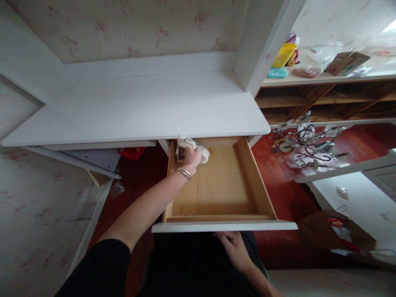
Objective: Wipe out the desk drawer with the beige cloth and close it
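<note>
A white desk [154,107] has a wooden drawer [216,189] pulled out towards me. My left hand [192,159], with a silver bracelet at its wrist, reaches into the back left corner of that drawer. Its fingers are closed on a crumpled white cloth [204,154] with dark markings, which lies against the left drawer wall. Below the drawer's white front panel [222,225], my right hand [235,249] grips at the panel near its middle; the fingertips are partly hidden by it.
Left of the drawer, a pale tray [95,159] sits under the desktop, by a red object [132,153]. A chandelier [315,144] lies on the red floor at right. Behind it, a low shelf [309,80] carries bags and a box. A brown bag [318,231] is lower right.
</note>
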{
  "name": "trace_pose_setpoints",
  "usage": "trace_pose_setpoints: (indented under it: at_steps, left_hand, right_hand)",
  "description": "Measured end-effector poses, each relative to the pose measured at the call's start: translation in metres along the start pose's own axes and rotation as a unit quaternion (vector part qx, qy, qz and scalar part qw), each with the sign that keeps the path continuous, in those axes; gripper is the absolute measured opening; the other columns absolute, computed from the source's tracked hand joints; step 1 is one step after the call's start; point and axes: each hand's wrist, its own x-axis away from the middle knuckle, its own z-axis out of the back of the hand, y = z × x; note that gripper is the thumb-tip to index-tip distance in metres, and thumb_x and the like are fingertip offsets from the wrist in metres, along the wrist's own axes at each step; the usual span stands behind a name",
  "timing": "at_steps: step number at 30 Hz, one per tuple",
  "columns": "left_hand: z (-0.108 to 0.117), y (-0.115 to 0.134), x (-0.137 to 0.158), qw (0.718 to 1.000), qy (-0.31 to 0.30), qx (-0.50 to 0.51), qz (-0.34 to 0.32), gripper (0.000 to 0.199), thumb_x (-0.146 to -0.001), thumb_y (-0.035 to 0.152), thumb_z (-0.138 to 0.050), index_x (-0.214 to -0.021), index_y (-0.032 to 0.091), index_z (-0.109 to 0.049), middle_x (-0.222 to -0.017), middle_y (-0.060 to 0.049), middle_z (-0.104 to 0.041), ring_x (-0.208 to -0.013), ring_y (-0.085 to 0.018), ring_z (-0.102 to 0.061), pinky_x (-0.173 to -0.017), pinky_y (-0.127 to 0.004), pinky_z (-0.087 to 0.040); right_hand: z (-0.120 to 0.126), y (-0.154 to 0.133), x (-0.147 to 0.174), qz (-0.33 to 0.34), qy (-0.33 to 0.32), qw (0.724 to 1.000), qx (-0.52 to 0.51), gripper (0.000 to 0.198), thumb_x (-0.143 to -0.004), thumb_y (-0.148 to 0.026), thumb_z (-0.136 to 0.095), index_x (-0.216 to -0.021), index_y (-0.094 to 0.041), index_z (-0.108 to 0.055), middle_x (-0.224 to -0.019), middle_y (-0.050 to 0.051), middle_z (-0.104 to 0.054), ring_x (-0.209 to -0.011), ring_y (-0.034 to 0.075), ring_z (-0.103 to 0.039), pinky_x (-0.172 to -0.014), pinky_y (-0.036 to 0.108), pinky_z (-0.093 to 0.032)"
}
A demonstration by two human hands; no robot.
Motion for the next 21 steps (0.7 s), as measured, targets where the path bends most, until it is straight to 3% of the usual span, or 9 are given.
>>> trace_pose_setpoints:
  at_steps: [7,12,16,21]
  left_hand:
    - [-0.081,0.015,0.009,0.988,-0.106,-0.081,-0.078,0.039,-0.081,0.014,-0.052,-0.119,0.006,-0.052,-0.12,-0.024,-0.06,-0.116,-0.031,-0.057,-0.098,-0.04,-0.044]
    - [-0.121,0.02,0.034,0.963,-0.168,-0.082,-0.195,0.063,-0.074,0.004,-0.052,-0.136,0.009,-0.039,-0.142,-0.02,-0.045,-0.134,-0.025,-0.04,-0.113,-0.035,-0.03]
    - [-0.141,0.016,0.045,0.929,-0.242,-0.084,-0.265,0.074,-0.074,0.002,-0.05,-0.145,0.011,-0.03,-0.148,-0.018,-0.037,-0.138,-0.024,-0.035,-0.115,-0.034,-0.027]
    - [-0.137,0.006,0.041,0.904,-0.31,-0.117,-0.272,0.076,-0.073,0.007,-0.054,-0.145,0.022,-0.034,-0.136,-0.011,-0.054,-0.123,-0.025,-0.052,-0.105,-0.036,-0.04]
  right_hand:
    - [-0.001,0.004,0.0,-0.001,-0.012,1.0,-0.004,0.051,-0.091,-0.054,-0.047,-0.066,-0.017,-0.07,-0.065,0.004,-0.065,-0.074,0.022,-0.061,-0.074,0.029,-0.046]
    - [0.0,0.004,0.0,-0.006,-0.017,1.0,-0.008,0.048,-0.091,-0.054,-0.048,-0.068,-0.017,-0.07,-0.069,0.004,-0.068,-0.075,0.022,-0.062,-0.075,0.03,-0.045]
    - [0.001,0.001,0.001,-0.002,-0.017,1.0,-0.011,0.048,-0.091,-0.053,-0.048,-0.067,-0.017,-0.07,-0.068,0.004,-0.067,-0.074,0.022,-0.062,-0.074,0.029,-0.045]
    - [0.001,0.003,0.0,0.002,-0.017,1.0,-0.015,0.046,-0.091,-0.051,-0.048,-0.073,-0.017,-0.073,-0.072,0.004,-0.069,-0.075,0.021,-0.062,-0.076,0.03,-0.045]
